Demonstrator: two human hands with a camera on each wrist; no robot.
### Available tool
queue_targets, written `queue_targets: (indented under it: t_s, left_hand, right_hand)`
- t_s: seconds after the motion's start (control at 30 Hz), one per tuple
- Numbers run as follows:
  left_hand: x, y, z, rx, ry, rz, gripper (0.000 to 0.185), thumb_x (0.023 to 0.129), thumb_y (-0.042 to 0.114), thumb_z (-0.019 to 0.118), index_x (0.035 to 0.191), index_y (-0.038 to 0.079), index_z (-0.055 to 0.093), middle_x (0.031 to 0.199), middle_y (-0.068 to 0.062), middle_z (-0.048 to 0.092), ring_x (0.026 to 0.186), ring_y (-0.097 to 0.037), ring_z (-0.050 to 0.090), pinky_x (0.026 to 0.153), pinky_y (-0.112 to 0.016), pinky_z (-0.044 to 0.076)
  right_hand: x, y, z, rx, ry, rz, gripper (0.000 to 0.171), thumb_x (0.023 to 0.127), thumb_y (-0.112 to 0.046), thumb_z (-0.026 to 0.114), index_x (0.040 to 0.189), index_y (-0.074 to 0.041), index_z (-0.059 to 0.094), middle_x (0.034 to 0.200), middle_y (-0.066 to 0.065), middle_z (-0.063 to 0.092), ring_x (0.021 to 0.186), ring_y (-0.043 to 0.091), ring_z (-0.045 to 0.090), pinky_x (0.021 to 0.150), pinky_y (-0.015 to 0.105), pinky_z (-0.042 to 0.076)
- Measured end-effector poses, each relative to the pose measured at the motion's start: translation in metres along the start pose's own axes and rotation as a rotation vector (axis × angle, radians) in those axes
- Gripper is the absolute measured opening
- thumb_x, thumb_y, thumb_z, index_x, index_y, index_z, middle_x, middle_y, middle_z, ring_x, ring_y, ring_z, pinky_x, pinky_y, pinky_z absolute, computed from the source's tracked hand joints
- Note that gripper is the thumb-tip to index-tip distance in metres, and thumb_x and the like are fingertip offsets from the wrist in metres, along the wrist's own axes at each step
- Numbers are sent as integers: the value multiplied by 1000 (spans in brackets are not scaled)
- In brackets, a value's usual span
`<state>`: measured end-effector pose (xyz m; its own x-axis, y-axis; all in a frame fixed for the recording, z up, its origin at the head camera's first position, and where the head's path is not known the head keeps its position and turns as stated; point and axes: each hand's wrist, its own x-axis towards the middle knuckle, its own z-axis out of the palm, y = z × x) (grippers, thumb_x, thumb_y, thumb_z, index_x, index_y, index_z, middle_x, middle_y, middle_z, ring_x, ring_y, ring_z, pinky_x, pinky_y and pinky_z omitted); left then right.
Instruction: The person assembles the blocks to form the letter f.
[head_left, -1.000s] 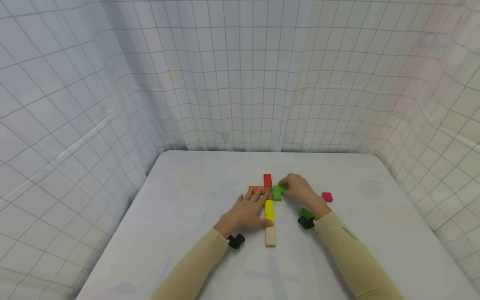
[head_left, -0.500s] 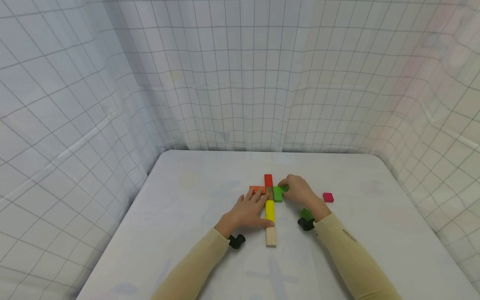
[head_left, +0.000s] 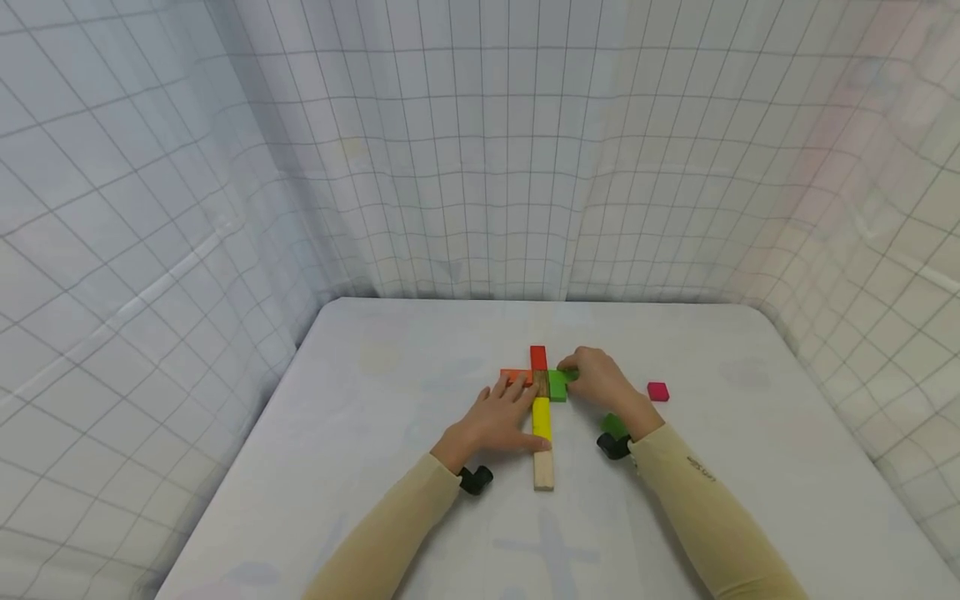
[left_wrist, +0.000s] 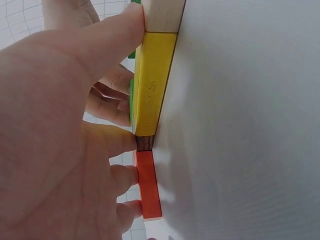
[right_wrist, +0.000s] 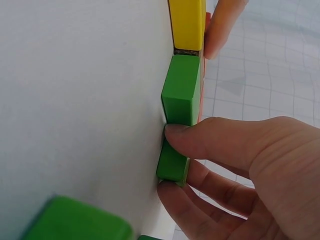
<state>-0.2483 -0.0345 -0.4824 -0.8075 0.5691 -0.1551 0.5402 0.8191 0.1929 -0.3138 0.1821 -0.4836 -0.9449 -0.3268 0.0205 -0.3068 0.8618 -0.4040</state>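
Observation:
Wooden blocks form a cross on the white table: a red block [head_left: 538, 357] at the far end, a brown one [head_left: 542, 382], a yellow one [head_left: 542, 419] and a plain wood one [head_left: 543, 472] in line. To the left sits an orange block [left_wrist: 148, 185], to the right a green block [right_wrist: 181, 82]. My left hand [head_left: 501, 423] lies with spread fingers, its fingertips touching the orange and brown blocks and its thumb where yellow meets plain wood. Between thumb and fingers, my right hand [head_left: 600, 382] pinches a second green block [right_wrist: 173, 161], beside the first.
Another green block [head_left: 614, 426] lies near the right wrist, partly hidden. Farther right is a pink block [head_left: 657, 392]. Gridded white curtains [head_left: 480, 167] enclose the white table [head_left: 360, 483] at the back and sides.
The narrow gap between the green block and the brown one has closed, the green one having shifted slightly left. Both hands keep nearly the same place.

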Motion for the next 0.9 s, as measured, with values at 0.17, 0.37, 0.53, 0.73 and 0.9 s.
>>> queue_targets:
  t_s: [0.17,0.37,0.53,0.73,0.9]
  left_hand:
    - [-1,2,-2,-7,2,1,99,72,77,44,147,20,14,152,-6,5,136,-34,3,102,-57,15]
    - [-1,2,-6,-7,9,-2,100,70,78,44,147,21,14,152,-6,5,136,-34,4,102,-57,15]
    - [-2,2,-3,-7,0,-9,100,70,78,45,147,21,14,152,-6,5,136,-34,4,102,-57,16]
    - [-4,3,-2,-5,3,-4,100,71,76,46,147,20,14,152,-6,5,136,-35,4,102,-57,16]
    - [-2,2,-3,4,6,0,99,72,76,45,147,20,13,152,-6,4,136,-35,3,102,-57,16]
  right_hand:
    - [0,0,-1,-8,4,-7,30,75,-9,69,105,-13,70,94,1,60,88,19,54,81,37,47]
    - [1,-1,-3,-7,-2,2,31,76,-9,70,106,-14,69,94,1,60,89,19,53,82,37,46]
    - [0,-3,-2,-2,-23,5,30,76,-10,71,106,-13,69,94,0,60,89,19,53,83,37,46]
    - [-3,-4,-3,-8,-26,-9,33,75,-10,71,107,-14,68,94,2,60,87,19,54,79,36,47]
    - [-6,-6,-12,-25,-8,-16,39,72,-10,73,111,-15,66,100,5,59,90,22,55,77,37,48]
